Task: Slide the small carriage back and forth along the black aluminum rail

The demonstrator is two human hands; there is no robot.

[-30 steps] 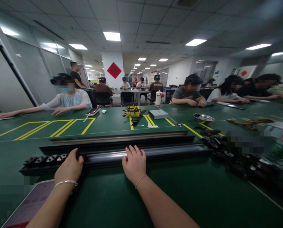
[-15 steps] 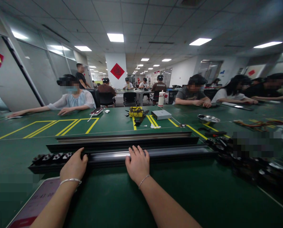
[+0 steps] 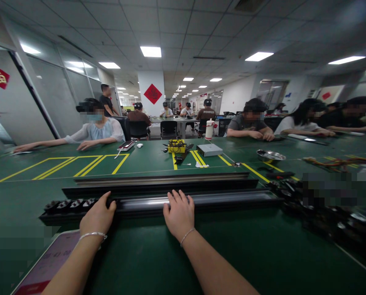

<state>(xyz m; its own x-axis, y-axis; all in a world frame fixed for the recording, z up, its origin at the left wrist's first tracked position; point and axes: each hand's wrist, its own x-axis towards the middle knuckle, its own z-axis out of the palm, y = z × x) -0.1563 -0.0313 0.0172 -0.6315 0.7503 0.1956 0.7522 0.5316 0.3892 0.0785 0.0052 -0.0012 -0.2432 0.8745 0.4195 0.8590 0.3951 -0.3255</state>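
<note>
Lying with fingers (image 3: pixel 175 199) spread and unclenched on the black rail (image 3: pixel 226 200), the right hand (image 3: pixel 179 215) probably steadies it on the counter (image 3: pixel 140 254); the left hand (image 3: pixel 97 217) meets the rail's row of black parts (image 3: pixel 77 204), whether grasping one I can't tell.

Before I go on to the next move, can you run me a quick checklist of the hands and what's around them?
1. Right hand over the middle of the long black trough: ok, fingers extended.
2. Left hand beside the row of small black parts at the trough's left end: ok.
3. Left hand's grip on anything: cannot tell, some fingers are hidden.
4. Phone fully visible: not ok, the left forearm covers part of it.
5. Gap between the trough's right end and the pile of black parts: cannot tell, too dark there.
6. Masked co-worker's hands away from the trough: ok.
</note>
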